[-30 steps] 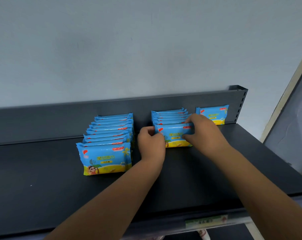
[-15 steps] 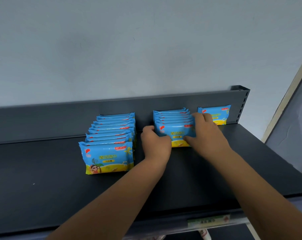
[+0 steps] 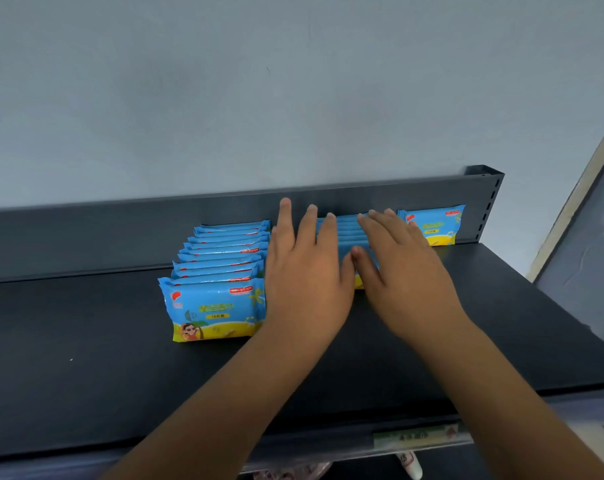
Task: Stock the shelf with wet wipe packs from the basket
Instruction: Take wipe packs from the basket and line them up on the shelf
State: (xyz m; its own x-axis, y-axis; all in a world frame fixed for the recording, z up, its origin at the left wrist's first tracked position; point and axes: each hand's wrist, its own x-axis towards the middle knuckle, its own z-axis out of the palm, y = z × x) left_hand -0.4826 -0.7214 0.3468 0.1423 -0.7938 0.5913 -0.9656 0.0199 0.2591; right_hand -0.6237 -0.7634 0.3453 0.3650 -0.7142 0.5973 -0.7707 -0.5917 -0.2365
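Note:
Blue and yellow wet wipe packs stand upright in rows on a dark grey shelf (image 3: 86, 358). The left row (image 3: 217, 306) holds several packs. A middle row (image 3: 345, 233) is mostly hidden behind my hands. A single pack (image 3: 435, 225) leans on the back panel at the right. My left hand (image 3: 304, 275) and my right hand (image 3: 400, 275) hover over the middle row with fingers spread, holding nothing. The basket is out of view.
The shelf's back panel (image 3: 120, 237) runs along a pale wall. A green price label (image 3: 414, 438) sits on the shelf's front edge. Some items (image 3: 409, 464) show on a lower level. A pale frame (image 3: 577, 195) rises at the right.
Both hands have let go of the front pack of the middle row and opened, fingers now spread flat over that row.

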